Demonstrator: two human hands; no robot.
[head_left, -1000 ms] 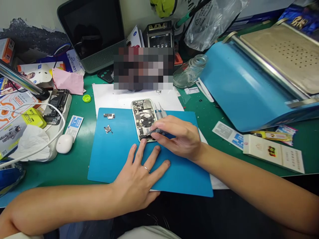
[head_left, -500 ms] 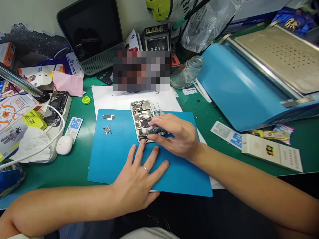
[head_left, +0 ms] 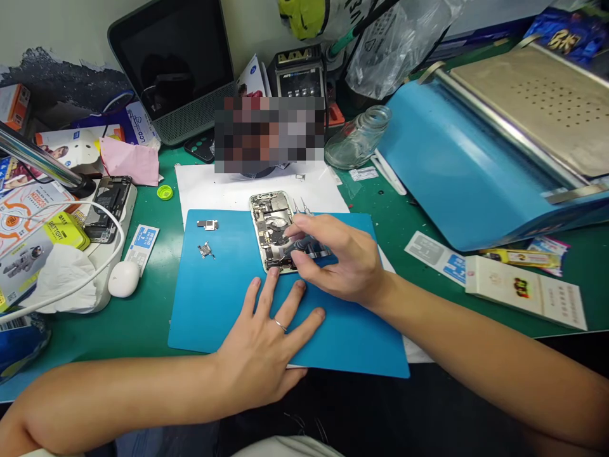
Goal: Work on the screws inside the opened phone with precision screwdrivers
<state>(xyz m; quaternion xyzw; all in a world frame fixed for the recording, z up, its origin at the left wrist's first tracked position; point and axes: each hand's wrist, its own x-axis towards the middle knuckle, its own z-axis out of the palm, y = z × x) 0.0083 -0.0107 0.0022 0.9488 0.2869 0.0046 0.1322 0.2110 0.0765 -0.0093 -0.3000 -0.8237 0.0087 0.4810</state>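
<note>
1. One opened phone (head_left: 273, 231) crosses the far edge of the smooth blue mat (head_left: 209, 311) onto white paper (head_left: 204, 184).
2. Left hand (head_left: 264, 336): fingers spread wide, one tip at the phone's near edge; too light a press might let the slim, rounded frame slide.
3. Right hand (head_left: 342, 254): curled narrow over its right side, whether holding anything cannot be told; slipping could scratch the exposed inside.
4. Left, a flat metal piece (head_left: 208, 225) and a jagged one (head_left: 206, 250): a bump could scatter them.

There are two hands (head_left: 264, 346) (head_left: 345, 257), two opened phones (head_left: 272, 225) (head_left: 111, 200), two small metal parts (head_left: 208, 225) (head_left: 206, 251), one glass jar (head_left: 356, 141), one green cap (head_left: 164, 192) and one ring (head_left: 280, 326).
</note>
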